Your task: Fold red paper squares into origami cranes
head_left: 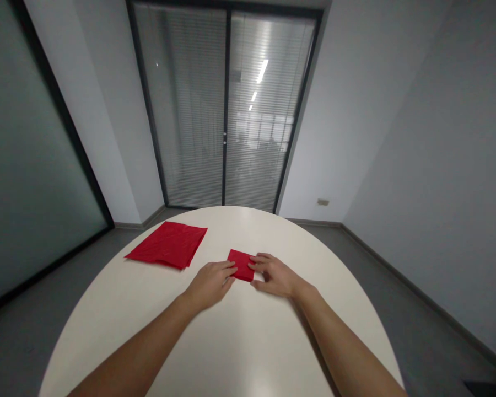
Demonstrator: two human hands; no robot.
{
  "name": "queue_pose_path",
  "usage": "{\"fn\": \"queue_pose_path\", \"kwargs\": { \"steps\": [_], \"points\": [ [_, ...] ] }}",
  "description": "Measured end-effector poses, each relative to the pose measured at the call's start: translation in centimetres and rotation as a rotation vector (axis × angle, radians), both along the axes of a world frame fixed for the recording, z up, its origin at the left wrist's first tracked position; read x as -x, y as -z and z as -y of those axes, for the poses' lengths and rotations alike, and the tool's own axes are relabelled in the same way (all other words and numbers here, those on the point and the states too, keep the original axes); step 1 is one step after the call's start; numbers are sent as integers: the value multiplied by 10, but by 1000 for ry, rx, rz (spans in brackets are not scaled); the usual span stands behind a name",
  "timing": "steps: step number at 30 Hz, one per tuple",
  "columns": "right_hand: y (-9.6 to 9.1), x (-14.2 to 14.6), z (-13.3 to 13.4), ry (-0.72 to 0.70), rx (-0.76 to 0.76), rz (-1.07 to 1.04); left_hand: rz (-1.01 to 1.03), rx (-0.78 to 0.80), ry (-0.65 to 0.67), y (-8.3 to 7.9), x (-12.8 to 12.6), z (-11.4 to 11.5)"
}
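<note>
A small square of folded thin red sheet, perhaps plastic, lies on the white round table between my hands. My left hand has its fingers closed over the left edge of the square, the thumb at its near left corner. From the other side, my right hand rests its stretched fingertips on the right edge; its thumb is apart from them, near the front right corner. A larger red sheet, creased and lying in flat layers, is beyond my left hand. What lies under my fingertips is hidden.
The table's curved far edge faces a glass partition with blinds. Plain walls stand at the right, a frosted glass panel at the left. A grey floor surrounds the table.
</note>
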State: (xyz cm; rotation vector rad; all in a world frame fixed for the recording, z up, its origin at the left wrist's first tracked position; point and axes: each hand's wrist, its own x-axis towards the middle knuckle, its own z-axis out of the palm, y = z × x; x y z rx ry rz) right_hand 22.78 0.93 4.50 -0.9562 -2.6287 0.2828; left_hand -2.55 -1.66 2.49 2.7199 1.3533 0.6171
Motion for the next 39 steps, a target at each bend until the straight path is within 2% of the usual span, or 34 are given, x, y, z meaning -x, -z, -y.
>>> {"fn": "queue_pose_path", "kwargs": {
  "steps": [3, 10, 17, 23, 30, 39],
  "points": [
    [-2, -3, -2, 12, -24, -30, -5, 3, -11, 1, 1, 0],
    [6, 2, 0, 81, 25, -97, -5, 1, -10, 1, 5, 1],
    [-1, 7, 7, 101, 44, -97, 5, -36, -2, 1, 7, 2],
    [0, 6, 7, 119, 62, -89, -31, -64, -92, -8, 4, 4],
    [4, 5, 3, 65, 37, -90, 14, -35, -28, -8, 4, 5],
    [5, 9, 4, 102, 13, -130, 7, -27, -38, -5, 4, 3]
  ]
}}
